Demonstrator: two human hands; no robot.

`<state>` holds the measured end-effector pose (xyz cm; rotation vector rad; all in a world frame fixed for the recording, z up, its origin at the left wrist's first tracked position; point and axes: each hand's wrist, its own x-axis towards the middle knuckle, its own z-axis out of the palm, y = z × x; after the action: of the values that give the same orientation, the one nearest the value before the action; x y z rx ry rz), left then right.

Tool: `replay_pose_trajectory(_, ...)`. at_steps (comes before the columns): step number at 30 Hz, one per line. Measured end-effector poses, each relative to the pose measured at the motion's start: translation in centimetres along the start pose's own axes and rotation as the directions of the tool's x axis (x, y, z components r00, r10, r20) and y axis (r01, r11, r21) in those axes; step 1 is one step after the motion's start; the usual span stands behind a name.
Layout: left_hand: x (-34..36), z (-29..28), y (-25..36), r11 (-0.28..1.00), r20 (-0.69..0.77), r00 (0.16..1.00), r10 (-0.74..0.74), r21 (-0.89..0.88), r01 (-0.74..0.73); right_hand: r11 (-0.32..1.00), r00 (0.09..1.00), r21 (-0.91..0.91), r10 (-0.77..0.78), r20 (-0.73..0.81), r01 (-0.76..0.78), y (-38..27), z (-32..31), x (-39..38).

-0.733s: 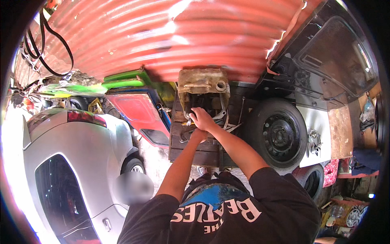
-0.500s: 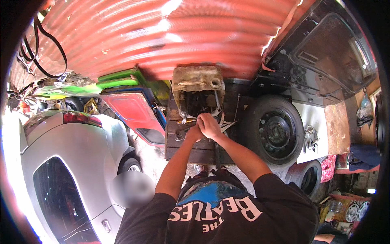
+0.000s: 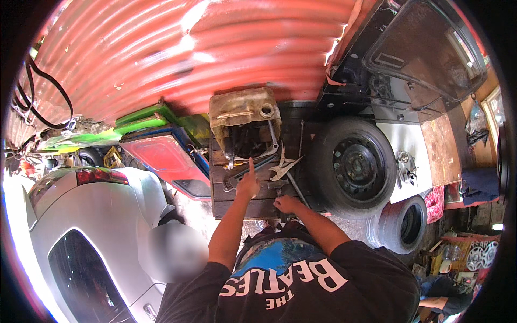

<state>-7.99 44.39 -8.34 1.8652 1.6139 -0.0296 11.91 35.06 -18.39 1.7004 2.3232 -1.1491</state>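
Observation:
My left hand (image 3: 248, 187) is over the wooden workbench (image 3: 226, 207), its index finger stretched toward the tools and the other fingers curled; I see nothing held in it. Ahead of that finger is a cut-open, yellowed plastic jug (image 3: 242, 102) with dark tools inside. A wrench (image 3: 272, 133) leans at the jug's right side. My right hand (image 3: 287, 204) is closed low over the bench's near part, beside a dark metal fitting (image 3: 277, 184); whatever its fingers hold is hidden. Beyond it lie spread pliers (image 3: 284, 168) and a metal bar (image 3: 297, 189).
A tyre on a black steel wheel (image 3: 353, 167) stands right of the bench, another tyre (image 3: 404, 226) lower right. At left are a silver car (image 3: 102, 215) and a red panel (image 3: 167, 156). Corrugated red sheeting (image 3: 215, 48) rises behind. A person's arm (image 3: 433, 302) shows at lower right.
My hands were together in front of the jug; now they are apart. The right has drawn back toward the bench's near edge, and the left index finger is extended. The view has shifted slightly.

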Motion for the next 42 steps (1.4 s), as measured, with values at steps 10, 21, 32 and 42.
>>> replay_pose_trajectory(10,-1.1,9.8,-8.0,0.960,0.476,0.879,-0.019,0.256,-0.117,0.933,0.986,-0.334,0.092,-0.140,-0.134,2.2,-5.0,1.3)
replay_pose_trajectory(21,0.0,9.3,-6.7,0.976,0.370,0.927,-0.062,0.215,-0.021,0.795,0.953,-0.579,-0.002,-0.304,-0.183,3.7,-10.1,8.9)
replay_pose_trajectory(32,8.2,9.2,4.3,0.955,0.163,0.983,0.084,0.269,-0.126,0.810,0.958,-0.555,0.027,-0.287,-0.189,6.1,-7.4,10.2)
replay_pose_trajectory(42,11.3,12.4,6.2,0.958,0.013,1.000,0.028,0.284,-0.030,0.768,0.918,-0.627,-0.144,-0.370,-0.132,7.3,-7.2,10.6)
